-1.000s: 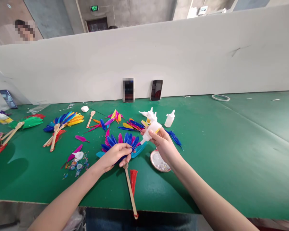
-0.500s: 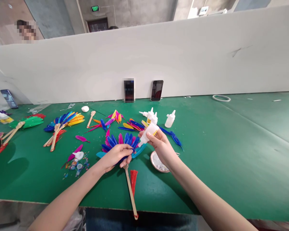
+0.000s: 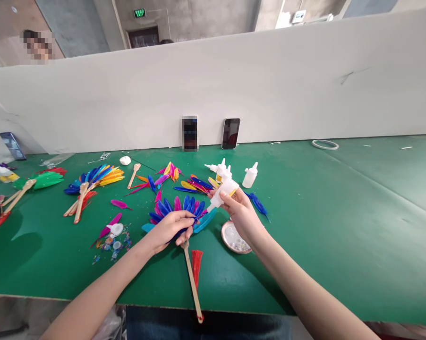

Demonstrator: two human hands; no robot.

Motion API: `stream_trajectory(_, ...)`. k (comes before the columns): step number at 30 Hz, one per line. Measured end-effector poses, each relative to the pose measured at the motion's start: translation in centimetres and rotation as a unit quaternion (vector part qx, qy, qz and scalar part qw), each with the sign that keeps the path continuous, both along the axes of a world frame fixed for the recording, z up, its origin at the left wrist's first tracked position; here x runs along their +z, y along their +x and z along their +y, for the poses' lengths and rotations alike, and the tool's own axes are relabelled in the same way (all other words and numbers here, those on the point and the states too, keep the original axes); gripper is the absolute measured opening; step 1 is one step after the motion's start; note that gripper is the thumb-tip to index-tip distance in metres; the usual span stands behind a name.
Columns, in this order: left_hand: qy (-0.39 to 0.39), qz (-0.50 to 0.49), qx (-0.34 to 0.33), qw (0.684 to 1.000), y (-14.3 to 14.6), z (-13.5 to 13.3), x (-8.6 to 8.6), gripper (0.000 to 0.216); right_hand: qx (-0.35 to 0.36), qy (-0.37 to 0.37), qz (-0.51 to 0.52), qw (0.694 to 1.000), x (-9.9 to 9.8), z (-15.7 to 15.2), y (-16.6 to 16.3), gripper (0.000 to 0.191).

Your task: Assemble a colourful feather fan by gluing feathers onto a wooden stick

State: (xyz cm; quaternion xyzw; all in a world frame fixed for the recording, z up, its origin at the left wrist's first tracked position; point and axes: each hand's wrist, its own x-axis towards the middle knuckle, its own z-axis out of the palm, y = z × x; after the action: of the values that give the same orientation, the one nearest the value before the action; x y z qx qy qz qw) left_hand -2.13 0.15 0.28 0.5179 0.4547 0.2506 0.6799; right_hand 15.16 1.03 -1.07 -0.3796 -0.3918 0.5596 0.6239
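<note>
My left hand (image 3: 169, 228) is closed on the base of a feather fan (image 3: 179, 208) of blue, pink and teal feathers, pressing it onto the green table (image 3: 322, 217). The fan's wooden stick (image 3: 192, 281) runs toward me, with a red tassel (image 3: 197, 260) beside it. My right hand (image 3: 242, 212) grips a white glue bottle (image 3: 223, 192), tilted with its nozzle pointing down-left at the fan's right feathers.
A small round dish of beads (image 3: 234, 237) lies under my right wrist. More glue bottles (image 3: 250, 175), loose feathers (image 3: 193, 184), finished fans (image 3: 92, 177), a bead pile (image 3: 112, 238) and two phones (image 3: 230, 133) against the white partition (image 3: 234, 85) fill the middle and left.
My right hand moved the glue bottle down-left toward the fan, then back up and right a little. My left hand has stayed on the fan.
</note>
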Motion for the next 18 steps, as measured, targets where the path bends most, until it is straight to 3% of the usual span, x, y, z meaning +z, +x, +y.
stream_trajectory(8,0.024,-0.022,0.026,0.999,-0.20,0.21,-0.03,0.025,-0.023,-0.087,0.055,0.994,-0.11,0.47,0.26,0.027)
stream_trajectory(18,0.002,-0.002,-0.003,1.000,0.00,-0.02,-0.12,0.027,0.032,-0.087,0.098,0.991,-0.41,0.36,-0.21,0.017)
